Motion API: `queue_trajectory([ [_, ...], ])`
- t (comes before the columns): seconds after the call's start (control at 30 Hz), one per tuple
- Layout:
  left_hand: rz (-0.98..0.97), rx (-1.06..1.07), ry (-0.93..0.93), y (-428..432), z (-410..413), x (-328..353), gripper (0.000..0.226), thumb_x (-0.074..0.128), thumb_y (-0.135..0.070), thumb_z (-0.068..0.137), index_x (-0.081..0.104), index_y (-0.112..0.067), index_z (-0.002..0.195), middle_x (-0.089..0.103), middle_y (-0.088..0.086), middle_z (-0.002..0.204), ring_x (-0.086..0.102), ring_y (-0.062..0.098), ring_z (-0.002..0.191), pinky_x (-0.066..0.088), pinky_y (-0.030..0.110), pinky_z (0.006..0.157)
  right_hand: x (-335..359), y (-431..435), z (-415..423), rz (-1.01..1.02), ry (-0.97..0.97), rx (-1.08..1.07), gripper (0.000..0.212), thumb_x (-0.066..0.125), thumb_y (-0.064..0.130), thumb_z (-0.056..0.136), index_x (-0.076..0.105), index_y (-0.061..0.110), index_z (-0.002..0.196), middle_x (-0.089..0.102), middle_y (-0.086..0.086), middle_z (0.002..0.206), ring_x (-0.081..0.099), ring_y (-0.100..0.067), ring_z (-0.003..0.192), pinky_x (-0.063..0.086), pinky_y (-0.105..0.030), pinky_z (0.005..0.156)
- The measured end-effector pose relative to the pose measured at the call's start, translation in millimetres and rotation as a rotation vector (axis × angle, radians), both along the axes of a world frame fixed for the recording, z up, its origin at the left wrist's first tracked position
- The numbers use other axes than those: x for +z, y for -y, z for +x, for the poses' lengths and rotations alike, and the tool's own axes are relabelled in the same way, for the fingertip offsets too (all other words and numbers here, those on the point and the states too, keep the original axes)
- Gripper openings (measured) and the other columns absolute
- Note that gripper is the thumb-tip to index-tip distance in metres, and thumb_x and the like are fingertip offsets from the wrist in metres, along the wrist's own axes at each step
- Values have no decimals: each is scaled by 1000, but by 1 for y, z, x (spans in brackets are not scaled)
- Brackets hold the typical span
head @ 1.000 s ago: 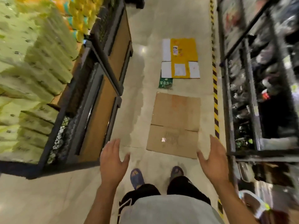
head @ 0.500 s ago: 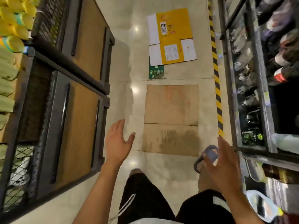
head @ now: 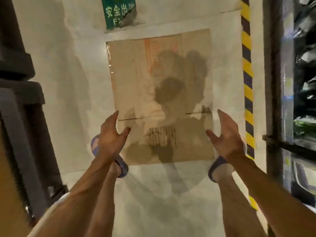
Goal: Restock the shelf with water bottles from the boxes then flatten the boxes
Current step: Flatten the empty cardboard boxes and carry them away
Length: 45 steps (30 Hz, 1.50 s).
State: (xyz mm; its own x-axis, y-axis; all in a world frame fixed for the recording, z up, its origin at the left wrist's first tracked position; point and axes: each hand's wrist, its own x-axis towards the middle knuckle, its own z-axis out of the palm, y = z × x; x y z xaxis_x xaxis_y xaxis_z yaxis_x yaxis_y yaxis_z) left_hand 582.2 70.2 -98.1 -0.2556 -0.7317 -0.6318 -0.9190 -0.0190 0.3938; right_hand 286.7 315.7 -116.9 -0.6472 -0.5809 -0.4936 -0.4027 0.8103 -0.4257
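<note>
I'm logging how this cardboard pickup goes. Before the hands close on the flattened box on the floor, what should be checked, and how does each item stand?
1. Flattened box lies flat on the floor: ok.
2. Nothing rests on top of it, only shadows: ok.
3. Left hand open at the left edge: ok.
4. Right hand open at the right edge: ok.
5. Fingers under the edges: cannot tell.
6. Feet off the cardboard: the left sandal and the right sandal sit at the near corners; cannot tell whether they overlap it.
</note>
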Motion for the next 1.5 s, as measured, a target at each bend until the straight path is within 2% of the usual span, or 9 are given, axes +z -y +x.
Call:
queue_trajectory([
  [0.1, 40, 17, 47, 19, 15, -114, 75, 73, -36, 95, 37, -17, 158, 44, 9, 159, 38, 30, 146, 31, 40, 118, -107, 6, -10, 54, 94, -61, 75, 83, 23, 88, 47, 2, 150, 56, -25, 143, 52, -38, 132, 31, -23, 111],
  [0.37, 108, 398, 100, 48, 44, -278, 119, 90, -50, 66, 25, -13, 158, 36, 15, 155, 41, 37, 142, 42, 51, 114, -282, 5, -45, 60, 97, -493, 87, 86, 70, 58, 49, 32, 127, 64, -5, 125, 67, -31, 114, 61, -53, 86],
  [0.47, 121, 545, 61, 58, 56, -309, 117, 96, -65, 48, 42, -25, 144, 53, 7, 138, 60, 33, 123, 58, 50, 96, -282, 23, -40, 138, 54, -612, 86, 86, 60, 70, 45, 27, 138, 48, -8, 138, 51, -33, 129, 53, -48, 103],
  [0.6, 140, 707, -41, 60, 52, -306, 63, 86, -26, 83, 51, -8, 133, 64, 10, 121, 71, 21, 90, 62, 26, 60, -284, 20, -58, 201, 98, -684, 79, 86, 53, 76, 52, 17, 138, 55, -8, 133, 59, -29, 120, 58, -36, 91],
  [0.7, 217, 721, -73, 65, 58, -302, 22, 78, -17, 91, 62, -10, 104, 71, 17, 112, 73, 29, 92, 61, 32, 68, -275, 17, -71, 149, 239, -726, 50, 85, 42, 84, 64, 16, 121, 69, -5, 116, 70, -25, 104, 60, -29, 77],
  [0.87, 225, 648, -151, 58, 55, -281, 21, 61, -4, 101, 53, -23, 96, 64, 6, 99, 69, 28, 92, 61, 39, 76, -254, 14, -71, 22, 336, -740, 25, 80, 29, 91, 59, 18, 100, 70, -6, 96, 67, -16, 77, 55, -17, 51],
  [1.1, -59, 547, -179, 32, 25, -203, 17, 59, -7, 89, 51, -19, 98, 57, 6, 90, 54, 24, 83, 54, 40, 73, -180, 31, -38, -208, 206, -607, 35, 59, -6, 95, 48, 19, 73, 50, -1, 74, 52, -2, 66, 49, -20, 66],
  [1.3, -277, 465, -260, 44, -1, -55, 7, 53, -9, 95, 50, -14, 100, 51, 5, 83, 44, 17, 75, 37, 30, 67, -30, 61, -50, -220, 102, -573, 10, 62, 18, 101, 58, 25, 95, 62, -4, 91, 54, -12, 76, 46, -17, 69],
  [1.5, -371, 502, -285, 74, -45, 142, 12, 58, -8, 98, 54, -12, 109, 57, 11, 95, 53, 23, 86, 42, 32, 75, 149, 92, -99, -398, 61, -560, 4, 64, 9, 98, 64, 10, 102, 64, -2, 88, 59, -19, 77, 44, -23, 67],
])
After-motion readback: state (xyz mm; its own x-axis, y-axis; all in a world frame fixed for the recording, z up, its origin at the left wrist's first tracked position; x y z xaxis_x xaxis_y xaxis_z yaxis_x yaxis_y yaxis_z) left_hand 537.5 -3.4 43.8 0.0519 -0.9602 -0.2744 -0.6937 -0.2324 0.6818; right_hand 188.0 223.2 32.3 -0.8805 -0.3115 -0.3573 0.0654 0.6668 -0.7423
